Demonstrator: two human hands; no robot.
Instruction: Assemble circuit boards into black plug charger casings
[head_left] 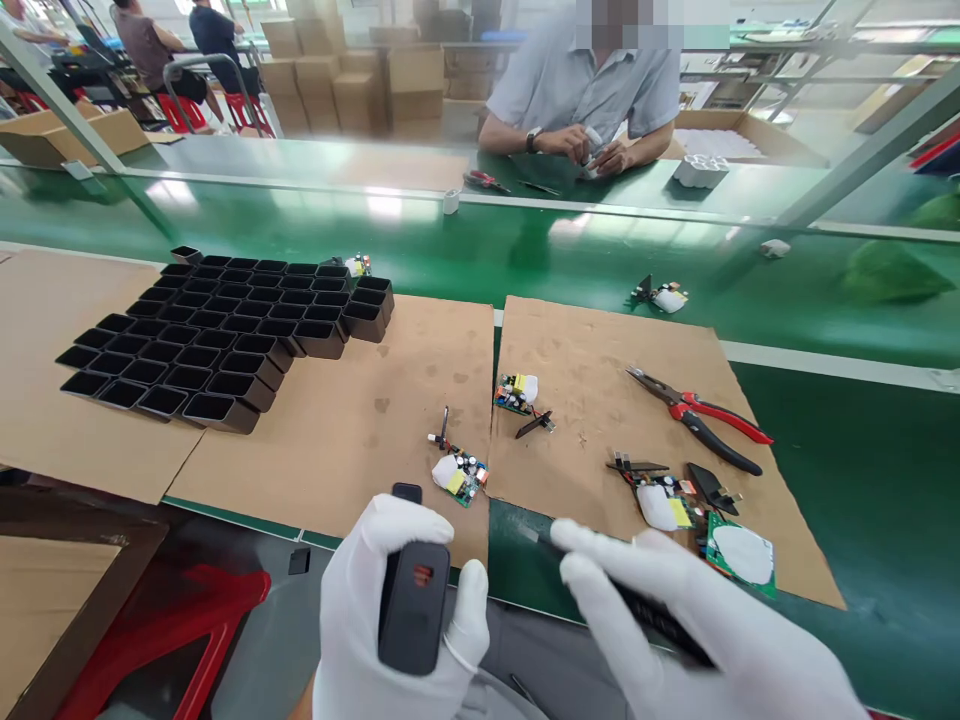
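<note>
My left hand [390, 620], in a white glove, is closed around a black plastic charger housing [414, 605] with a small red mark on its face, held low in front of me. My right hand [712, 630], also gloved, grips a thin dark tool [645, 612] that points left toward the housing. Just beyond my hands a small circuit board with a white part [459, 474] lies on the cardboard sheet [360, 400].
Several black empty housings [225, 335] stand in rows at the left. More circuit boards [516, 392] [664, 500] [739, 553] and red-handled pliers [701, 417] lie on the right cardboard. Beyond runs a green conveyor belt [480, 250]; a person in a grey shirt [592, 90] works opposite.
</note>
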